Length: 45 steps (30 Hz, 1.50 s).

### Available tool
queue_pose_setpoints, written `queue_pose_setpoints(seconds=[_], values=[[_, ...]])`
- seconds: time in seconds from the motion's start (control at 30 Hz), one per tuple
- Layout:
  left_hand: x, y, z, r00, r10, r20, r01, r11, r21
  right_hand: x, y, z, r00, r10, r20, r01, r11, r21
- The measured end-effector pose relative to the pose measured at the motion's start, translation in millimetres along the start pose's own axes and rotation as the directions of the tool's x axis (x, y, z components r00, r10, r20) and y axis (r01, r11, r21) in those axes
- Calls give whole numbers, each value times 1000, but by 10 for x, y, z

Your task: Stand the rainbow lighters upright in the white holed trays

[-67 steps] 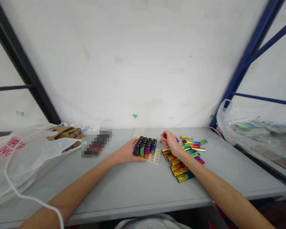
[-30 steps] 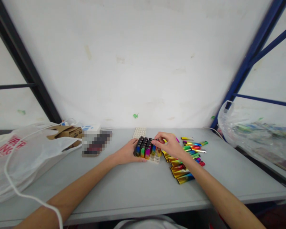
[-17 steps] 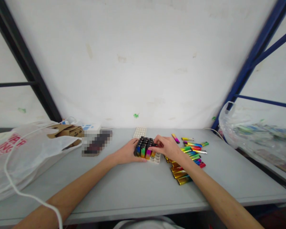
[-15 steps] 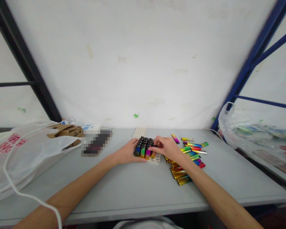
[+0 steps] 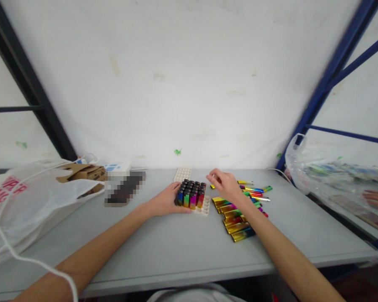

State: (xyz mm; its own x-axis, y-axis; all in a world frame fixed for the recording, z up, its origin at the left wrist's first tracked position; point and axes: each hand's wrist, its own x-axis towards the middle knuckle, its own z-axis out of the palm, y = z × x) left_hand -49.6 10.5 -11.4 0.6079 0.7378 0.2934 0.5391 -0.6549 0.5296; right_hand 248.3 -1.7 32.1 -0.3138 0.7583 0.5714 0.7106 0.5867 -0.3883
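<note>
From the head view, my left hand [image 5: 167, 200] cups the upright lighters [image 5: 192, 199] at centre frame, beside open holes of the pale tray [image 5: 204, 205]; my right hand [image 5: 224, 184], by the loose lighters [image 5: 239, 229] right of centre, is curled, contents unclear. I'd brace the block evenly and seat lighters straight, without nudging neighbours.

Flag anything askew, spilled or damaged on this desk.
I see no spill or damage. The loose lighters lie at mixed angles, askew, right of the upright lighters. The dark item on the left is pixelated, hiding its condition.
</note>
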Motion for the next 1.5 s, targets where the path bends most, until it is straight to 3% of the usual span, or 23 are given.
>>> queue_pose_setpoints(seconds=[0.1,0.2,0.3,0.4,0.53,0.6,0.7,0.77,0.83,0.97,1.13,1.27,1.5], values=[[3,1,-8,1000,-8,6,8,1000,16,43,431,-194,999,36,2,-36,992,-117],[9,13,-19,1000,-17,8,17,1000,24,30,801,-272,988,26,151,0,986,-167],[16,14,-29,1000,-21,8,20,999,28,4,923,-189,945,-16,325,56,992,-115],[16,-3,-29,999,-27,18,26,999,30,8,851,-76,908,-2,419,52,993,-109],[0,-1,-27,999,-41,13,40,999,34,32,680,-81,933,73,353,-37,994,-106],[-7,24,-32,999,-36,14,36,999,29,46,594,-122,959,84,270,-81,996,-25],[-9,60,-43,1000,-28,2,28,999,20,77,474,-144,995,87,58,-93,989,119],[-5,65,-46,1000,-25,-1,25,1000,15,102,407,-118,990,130,-50,-116,968,221],[0,55,-45,999,-31,9,31,999,15,123,353,-72,974,210,-84,-171,928,332],[2,27,-38,999,-45,16,45,999,11,139,248,17,943,332,-24,-255,766,590],[-1,8,-47,999,-30,16,30,1000,1,124,50,73,952,280,126,-266,546,794],[4,-36,-40,1000,-22,-12,22,1000,-6,115,-83,129,919,346,190,-349,487,801],[51,-55,25,997,-28,-69,34,996,81,129,-146,180,804,563,190,-467,401,788]])
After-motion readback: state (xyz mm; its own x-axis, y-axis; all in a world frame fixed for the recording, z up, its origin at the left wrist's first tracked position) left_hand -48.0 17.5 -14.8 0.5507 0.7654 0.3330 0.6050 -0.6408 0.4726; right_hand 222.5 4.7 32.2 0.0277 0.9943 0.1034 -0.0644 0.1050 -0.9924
